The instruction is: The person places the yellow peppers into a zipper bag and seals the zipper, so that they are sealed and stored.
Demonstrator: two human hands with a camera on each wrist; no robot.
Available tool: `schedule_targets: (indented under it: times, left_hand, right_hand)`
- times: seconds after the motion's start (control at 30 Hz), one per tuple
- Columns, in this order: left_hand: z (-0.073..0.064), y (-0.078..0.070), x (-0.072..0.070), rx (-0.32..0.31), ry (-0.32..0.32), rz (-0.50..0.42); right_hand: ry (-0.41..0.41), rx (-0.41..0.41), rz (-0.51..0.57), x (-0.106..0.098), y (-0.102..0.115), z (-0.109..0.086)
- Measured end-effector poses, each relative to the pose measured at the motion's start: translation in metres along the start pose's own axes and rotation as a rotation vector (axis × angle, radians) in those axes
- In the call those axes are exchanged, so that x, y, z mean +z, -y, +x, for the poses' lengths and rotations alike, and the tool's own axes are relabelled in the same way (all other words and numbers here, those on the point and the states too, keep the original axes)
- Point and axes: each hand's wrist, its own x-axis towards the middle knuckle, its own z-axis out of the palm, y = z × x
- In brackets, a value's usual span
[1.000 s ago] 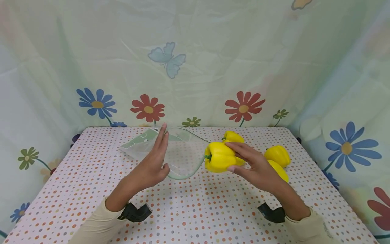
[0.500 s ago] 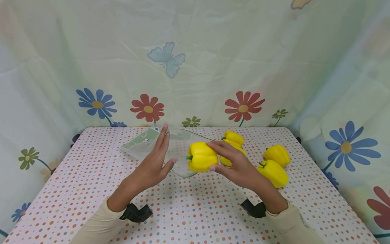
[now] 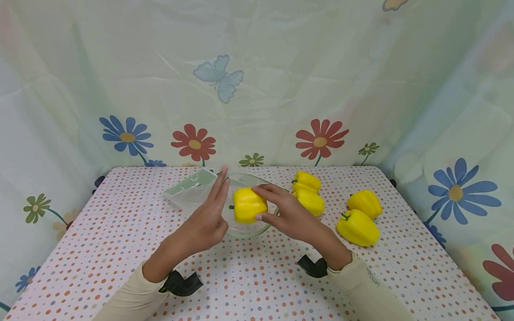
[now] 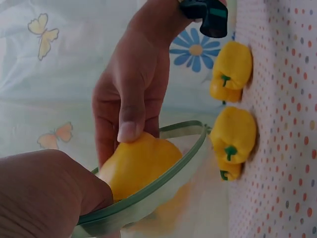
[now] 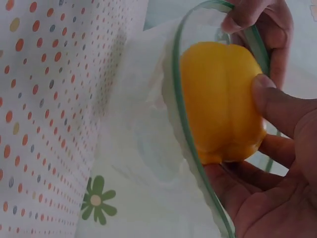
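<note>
My right hand (image 3: 295, 218) grips a yellow bell pepper (image 3: 249, 206) between thumb and fingers, its green stem pointing left. The pepper is inside the mouth of a clear plastic bag (image 3: 182, 198) with a green rim (image 5: 182, 109). In the right wrist view, the thumb and fingers of my left hand (image 3: 202, 225) pinch that rim at one side, and the mouth is spread wide around the pepper. The bag lies toward the left, a green printed panel on its far part. Much of the bag's near side is hidden behind my left hand.
Two yellow bell peppers (image 3: 310, 203) sit close together just right of the bag. Another pair of peppers (image 3: 358, 228) lies farther right. The spotted tablecloth (image 3: 249, 281) covers the table, and a flowered curtain (image 3: 257, 89) hangs behind and at both sides.
My right hand has carried the pepper leftward, from beside the bag's rim into its mouth. The left hand has shifted slightly right, still at the bag.
</note>
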Motion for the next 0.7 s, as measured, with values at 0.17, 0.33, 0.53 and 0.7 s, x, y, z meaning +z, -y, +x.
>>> schedule_targets:
  times: [0.17,0.33,0.53,0.7]
  left_hand:
    - [-0.001,-0.002,-0.001,0.011,0.009,0.034]
    - [-0.002,-0.006,-0.005,0.036,0.004,0.062]
    - [-0.003,-0.010,-0.009,0.044,0.013,0.039]
    - [-0.003,-0.012,-0.008,0.048,0.057,0.040]
  right_hand:
    - [0.017,0.067,-0.055,0.006,-0.001,0.008]
    - [0.000,0.088,-0.090,0.008,-0.001,0.010]
    - [-0.023,0.184,-0.101,0.010,-0.002,0.012]
    - [-0.017,0.215,-0.108,0.012,0.002,0.017]
